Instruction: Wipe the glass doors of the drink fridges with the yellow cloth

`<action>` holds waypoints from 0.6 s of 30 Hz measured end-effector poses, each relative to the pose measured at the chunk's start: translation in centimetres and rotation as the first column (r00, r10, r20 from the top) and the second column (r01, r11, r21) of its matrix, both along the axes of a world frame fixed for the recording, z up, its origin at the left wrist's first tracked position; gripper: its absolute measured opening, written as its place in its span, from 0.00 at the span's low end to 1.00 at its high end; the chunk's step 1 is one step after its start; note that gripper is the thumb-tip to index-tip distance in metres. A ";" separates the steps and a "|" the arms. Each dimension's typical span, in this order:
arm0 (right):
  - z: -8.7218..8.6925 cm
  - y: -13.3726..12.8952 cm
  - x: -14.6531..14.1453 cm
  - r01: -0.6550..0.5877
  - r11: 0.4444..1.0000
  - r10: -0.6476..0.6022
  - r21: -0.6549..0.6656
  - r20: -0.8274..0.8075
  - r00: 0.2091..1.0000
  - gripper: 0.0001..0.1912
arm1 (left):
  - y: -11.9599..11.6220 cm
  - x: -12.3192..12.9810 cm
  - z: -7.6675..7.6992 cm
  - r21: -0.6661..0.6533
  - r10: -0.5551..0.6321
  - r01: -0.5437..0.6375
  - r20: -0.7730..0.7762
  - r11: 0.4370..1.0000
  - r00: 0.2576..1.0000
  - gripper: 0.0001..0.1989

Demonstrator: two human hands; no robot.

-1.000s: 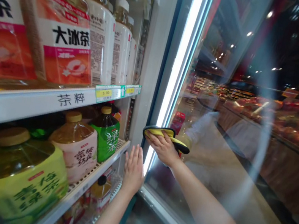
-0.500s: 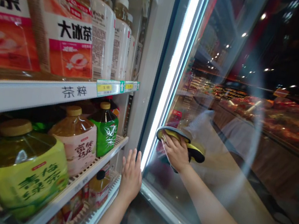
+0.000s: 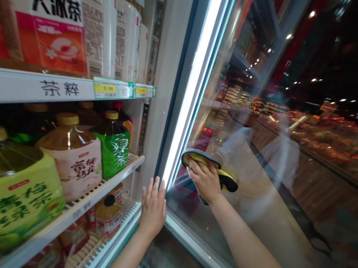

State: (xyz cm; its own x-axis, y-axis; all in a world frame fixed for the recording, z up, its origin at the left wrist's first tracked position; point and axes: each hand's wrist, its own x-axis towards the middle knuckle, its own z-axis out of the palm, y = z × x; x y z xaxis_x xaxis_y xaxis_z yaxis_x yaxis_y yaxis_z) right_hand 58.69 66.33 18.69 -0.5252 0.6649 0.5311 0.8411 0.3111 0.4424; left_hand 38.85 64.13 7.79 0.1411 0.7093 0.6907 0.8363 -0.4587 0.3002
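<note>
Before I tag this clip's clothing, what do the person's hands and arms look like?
The left hand and right hand are bare, with no glove, ring or watch visible. The left forearm and right forearm show no sleeve or marking.

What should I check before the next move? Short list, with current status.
1. Right hand has the yellow-and-black cloth: ok, the hand lies over it.
2. Cloth flat against the glass door: cannot tell, the hand covers part of it and the contact edge is unclear.
3. Left hand free: ok, fingers extended, nothing seen in it.
4. Left hand clear of the door edge: cannot tell, it overlaps that edge in the view.
5. Green-labelled bottle upright, apart from the left hand: ok.
6. Glass free of marks: cannot tell, reflections and haze hide it.
</note>
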 end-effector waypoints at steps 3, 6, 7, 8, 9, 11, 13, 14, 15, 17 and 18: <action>-2.0 0.5 -0.9 0.002 1.000 -0.002 -0.018 -0.014 1.000 0.18 | -0.2 1.1 0.1 0.020 -0.008 0.008 0.004 1.000 1.000 0.36; -4.7 -0.8 0.1 -0.136 0.989 0.141 -0.066 0.091 0.986 0.14 | -0.6 1.3 -0.3 0.056 -0.028 0.030 -0.040 0.998 0.999 0.35; -4.6 -1.7 1.0 -0.164 0.985 0.169 -0.055 0.113 0.979 0.13 | -0.6 1.2 -0.4 0.064 -0.031 0.034 -0.053 0.997 0.998 0.34; -3.8 -2.9 2.1 -0.165 0.986 0.166 -0.020 0.111 0.980 0.14 | -0.7 1.1 -0.6 0.068 -0.033 0.037 -0.061 0.997 0.998 0.34; -2.3 -4.1 3.5 -0.133 0.990 0.130 0.039 0.082 0.988 0.14 | -0.7 1.0 -0.7 0.068 -0.033 0.037 -0.066 0.997 0.997 0.34; 2.1 -6.7 6.2 0.031 0.979 -0.020 0.199 -0.057 0.998 0.18 | -0.9 1.0 -0.6 0.063 -0.029 0.034 -0.066 0.997 0.997 0.34; 6.2 -8.9 8.5 0.208 0.908 -0.132 0.363 -0.224 0.966 0.22 | -1.3 1.4 -0.1 0.063 -0.026 0.030 -0.065 0.998 0.998 0.33; 7.4 -9.7 9.3 0.263 0.868 -0.148 0.422 -0.285 0.947 0.23 | -1.5 1.8 0.2 0.071 -0.022 0.026 -0.063 0.997 0.998 0.33; 7.7 -10.3 9.7 0.296 0.841 -0.151 0.453 -0.329 0.932 0.25 | -1.9 2.2 0.5 0.082 -0.017 0.022 -0.060 0.996 0.998 0.32; 5.7 -10.7 9.5 0.303 0.848 -0.144 0.436 -0.361 0.921 0.26 | -2.6 3.2 1.3 0.106 -0.009 0.014 -0.052 0.994 0.999 0.31; 3.9 -10.5 8.9 0.282 0.878 -0.142 0.386 -0.352 0.925 0.25 | -2.9 3.8 1.8 0.117 -0.005 0.010 -0.048 0.993 0.999 0.32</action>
